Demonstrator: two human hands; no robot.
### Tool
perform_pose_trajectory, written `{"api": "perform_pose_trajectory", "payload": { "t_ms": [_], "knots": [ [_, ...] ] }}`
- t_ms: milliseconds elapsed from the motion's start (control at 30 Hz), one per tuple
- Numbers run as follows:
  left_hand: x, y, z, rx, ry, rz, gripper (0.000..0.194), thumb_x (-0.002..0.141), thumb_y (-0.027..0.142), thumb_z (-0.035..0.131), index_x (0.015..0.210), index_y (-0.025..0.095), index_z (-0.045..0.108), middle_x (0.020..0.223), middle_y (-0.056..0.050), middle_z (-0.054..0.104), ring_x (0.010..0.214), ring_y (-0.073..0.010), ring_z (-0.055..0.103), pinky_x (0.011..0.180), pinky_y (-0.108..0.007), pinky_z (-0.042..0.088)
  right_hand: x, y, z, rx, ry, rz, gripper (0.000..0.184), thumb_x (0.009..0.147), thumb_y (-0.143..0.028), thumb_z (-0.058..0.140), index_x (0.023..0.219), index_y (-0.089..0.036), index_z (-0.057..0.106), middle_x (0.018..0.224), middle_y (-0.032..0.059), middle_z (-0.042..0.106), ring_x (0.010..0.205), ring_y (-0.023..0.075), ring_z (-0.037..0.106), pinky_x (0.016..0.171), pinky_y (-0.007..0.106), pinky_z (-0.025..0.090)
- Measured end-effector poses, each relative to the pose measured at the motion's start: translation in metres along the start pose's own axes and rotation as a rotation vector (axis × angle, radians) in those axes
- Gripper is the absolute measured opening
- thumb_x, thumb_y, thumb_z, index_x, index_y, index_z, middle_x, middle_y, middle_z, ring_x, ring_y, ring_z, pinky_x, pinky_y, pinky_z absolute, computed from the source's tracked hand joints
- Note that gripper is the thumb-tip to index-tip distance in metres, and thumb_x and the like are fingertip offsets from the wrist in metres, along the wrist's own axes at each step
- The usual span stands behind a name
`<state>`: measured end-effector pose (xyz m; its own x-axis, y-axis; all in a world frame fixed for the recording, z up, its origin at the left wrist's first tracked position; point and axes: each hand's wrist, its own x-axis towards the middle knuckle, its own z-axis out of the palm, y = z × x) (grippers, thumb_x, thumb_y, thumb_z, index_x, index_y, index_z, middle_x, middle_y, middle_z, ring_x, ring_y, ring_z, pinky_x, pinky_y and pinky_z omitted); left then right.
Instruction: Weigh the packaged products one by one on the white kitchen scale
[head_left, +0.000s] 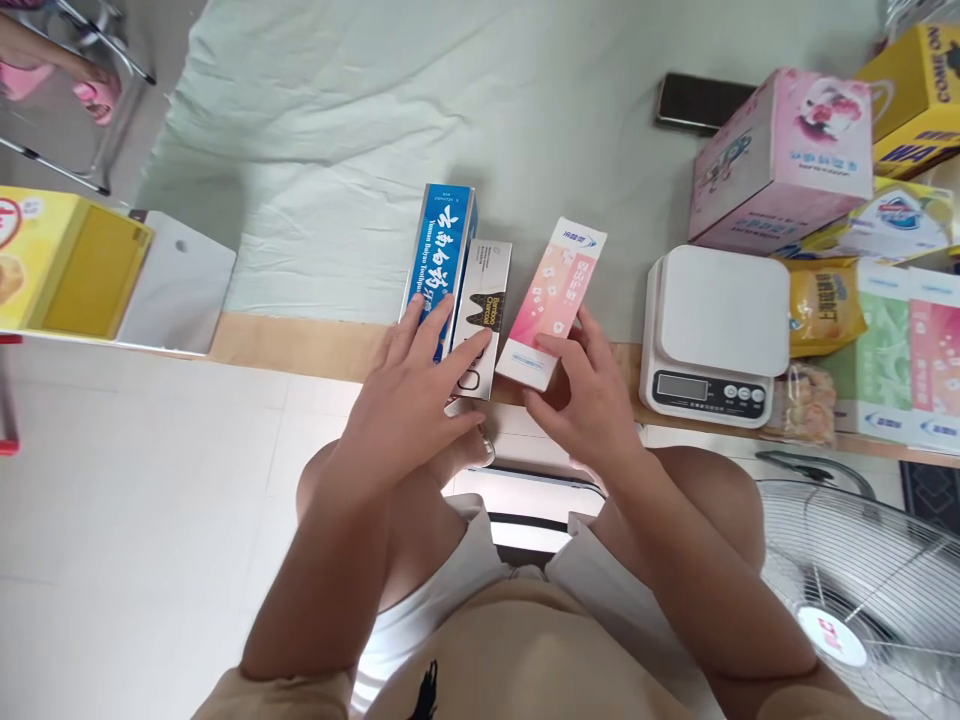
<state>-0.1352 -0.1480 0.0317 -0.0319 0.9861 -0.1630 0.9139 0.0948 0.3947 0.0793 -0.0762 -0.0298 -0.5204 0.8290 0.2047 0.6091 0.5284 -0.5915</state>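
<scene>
Left hand (pixel 409 395) on blue box (pixel 441 245), right hand (pixel 589 395) gripping pink box (pixel 553 290) (flowered)

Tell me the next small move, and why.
Perhaps turn the angled pink-and-white cardboard box parallel to the silver-and-black cardboard box: the right hand already touches it, a wedge-shaped gap separates the two, and the silver one lies nearly aligned with the blue cardboard toothpaste box beside it.
</scene>
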Motion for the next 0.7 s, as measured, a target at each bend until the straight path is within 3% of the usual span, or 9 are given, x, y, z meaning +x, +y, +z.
{"api": "perform_pose_trajectory", "payload": {
  "t_ms": [233,700],
  "knots": [
    [0.001,-0.013,0.005,-0.082,0.025,0.031,0.073,0.089,0.019,0.070,0.158,0.031,0.051,0.179,-0.006,0.031,0.170,-0.0418,0.017,0.135,-0.069,0.031,0.001,-0.004,-0.001,-0.019,-0.067,-0.039,0.043,0.086,-0.031,0.072,0.128,-0.029,0.063,0.166,0.0179,0.049,0.133,0.0360,0.067,0.103,0.055,0.056],
    [0.000,-0.018,0.007,-0.037,0.073,0.079,0.071,0.090,0.012,0.063,0.157,0.031,0.052,0.178,-0.006,0.034,0.169,-0.0409,0.023,0.132,-0.067,0.038,-0.001,-0.003,0.002,-0.070,-0.070,-0.083,0.052,0.081,-0.029,0.077,0.130,-0.029,0.060,0.163,0.0180,0.051,0.128,0.0344,0.068,0.098,0.051,0.058]
  ]
}}
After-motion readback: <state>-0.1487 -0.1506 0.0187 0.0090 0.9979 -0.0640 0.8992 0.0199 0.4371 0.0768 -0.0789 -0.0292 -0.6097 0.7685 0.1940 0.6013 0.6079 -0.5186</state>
